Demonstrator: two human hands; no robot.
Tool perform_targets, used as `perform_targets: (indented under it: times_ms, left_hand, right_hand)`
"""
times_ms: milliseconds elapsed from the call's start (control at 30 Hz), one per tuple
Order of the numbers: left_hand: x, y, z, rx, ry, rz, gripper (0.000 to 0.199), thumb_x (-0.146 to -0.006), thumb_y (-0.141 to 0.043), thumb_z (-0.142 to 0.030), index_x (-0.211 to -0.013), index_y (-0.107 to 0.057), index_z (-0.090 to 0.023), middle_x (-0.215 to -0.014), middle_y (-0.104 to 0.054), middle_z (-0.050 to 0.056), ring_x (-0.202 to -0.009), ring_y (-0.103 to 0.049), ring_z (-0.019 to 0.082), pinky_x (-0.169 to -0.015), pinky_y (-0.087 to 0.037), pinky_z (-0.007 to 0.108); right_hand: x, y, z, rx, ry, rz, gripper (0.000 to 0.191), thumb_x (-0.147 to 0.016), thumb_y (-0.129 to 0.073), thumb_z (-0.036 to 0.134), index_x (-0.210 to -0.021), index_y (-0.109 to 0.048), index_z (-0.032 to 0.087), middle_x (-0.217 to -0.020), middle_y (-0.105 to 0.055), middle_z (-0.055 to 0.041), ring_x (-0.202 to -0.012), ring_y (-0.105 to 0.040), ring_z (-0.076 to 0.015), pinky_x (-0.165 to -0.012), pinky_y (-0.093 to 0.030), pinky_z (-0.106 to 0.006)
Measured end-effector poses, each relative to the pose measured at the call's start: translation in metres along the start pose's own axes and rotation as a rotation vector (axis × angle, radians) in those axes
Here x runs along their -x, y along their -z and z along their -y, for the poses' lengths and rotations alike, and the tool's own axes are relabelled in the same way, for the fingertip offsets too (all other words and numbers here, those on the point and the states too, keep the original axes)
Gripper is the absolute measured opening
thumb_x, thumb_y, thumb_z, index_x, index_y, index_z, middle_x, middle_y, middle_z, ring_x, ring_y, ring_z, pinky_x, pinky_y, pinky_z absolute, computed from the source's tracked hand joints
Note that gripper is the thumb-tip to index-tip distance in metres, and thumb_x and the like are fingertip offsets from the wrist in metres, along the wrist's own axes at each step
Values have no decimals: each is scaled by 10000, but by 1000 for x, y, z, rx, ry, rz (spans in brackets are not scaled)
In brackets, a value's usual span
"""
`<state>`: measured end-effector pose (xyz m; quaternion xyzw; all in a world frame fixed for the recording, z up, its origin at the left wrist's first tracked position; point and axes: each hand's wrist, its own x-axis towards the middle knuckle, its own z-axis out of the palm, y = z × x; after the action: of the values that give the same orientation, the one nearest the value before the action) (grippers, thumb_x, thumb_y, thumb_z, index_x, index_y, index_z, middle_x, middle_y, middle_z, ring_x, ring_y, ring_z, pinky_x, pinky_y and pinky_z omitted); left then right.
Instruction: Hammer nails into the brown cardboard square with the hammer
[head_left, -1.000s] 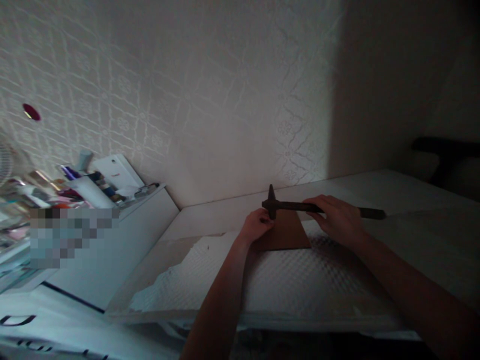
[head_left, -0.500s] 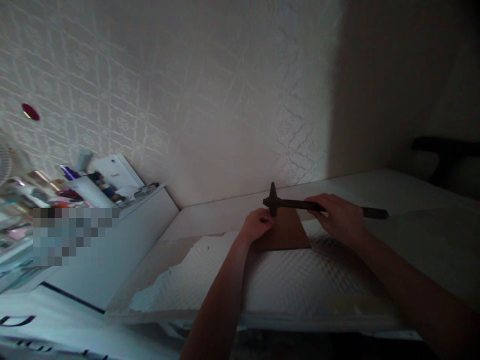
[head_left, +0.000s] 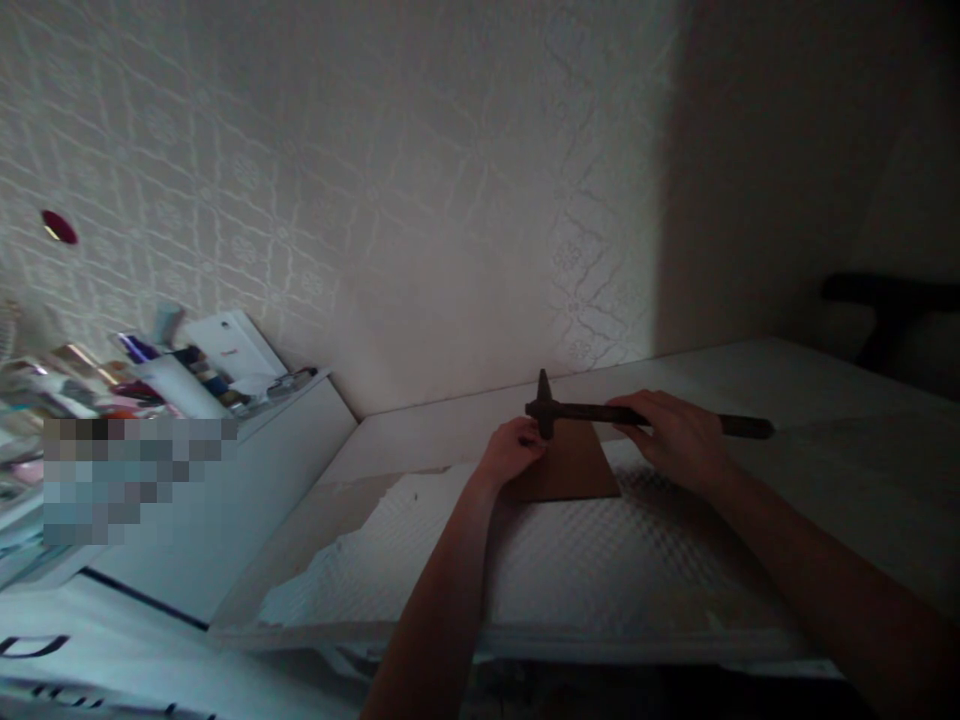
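My right hand (head_left: 681, 436) is wrapped round the middle of the dark handle of a hammer (head_left: 583, 411). The hammer lies nearly level, its head at the left, right beside the fingers of my left hand (head_left: 510, 452). Those fingers are pinched together at the far left part of a flat brown board (head_left: 576, 470); whatever sits between them is too small and dark to make out. Under the board is a white quilted-looking sheet (head_left: 420, 560) with a ragged left edge. The hammer head hides a bit of the board and the fingertips.
A pale tabletop (head_left: 840, 480) carries the sheet and meets a patterned wall (head_left: 450, 220) at the back. To the left stands a white cabinet (head_left: 277, 500) crowded with bottles, tubes and a white box (head_left: 236, 345). A dark armrest-like shape (head_left: 892, 290) is at the right.
The hammer head has dropped very slightly towards the board, with my right hand barely shifted. My left hand stays in place on the board.
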<state>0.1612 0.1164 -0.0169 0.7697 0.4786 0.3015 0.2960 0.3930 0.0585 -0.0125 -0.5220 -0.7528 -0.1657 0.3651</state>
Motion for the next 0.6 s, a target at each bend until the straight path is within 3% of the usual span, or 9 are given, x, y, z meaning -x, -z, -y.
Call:
perform_targets:
  times_ms: [600]
  left_hand:
    - [2,3,-5,64,25,22,231,-615,-601,-50,-828,-619,-137,-784,-664,33,-772,-612,143,-775,-459,274]
  right_hand:
    - [1,-1,0,21,-18,-24,200,-829,-488,271,-991,-600,238,-899,-642,-14,-782,-580,-177,-610,-392,-282]
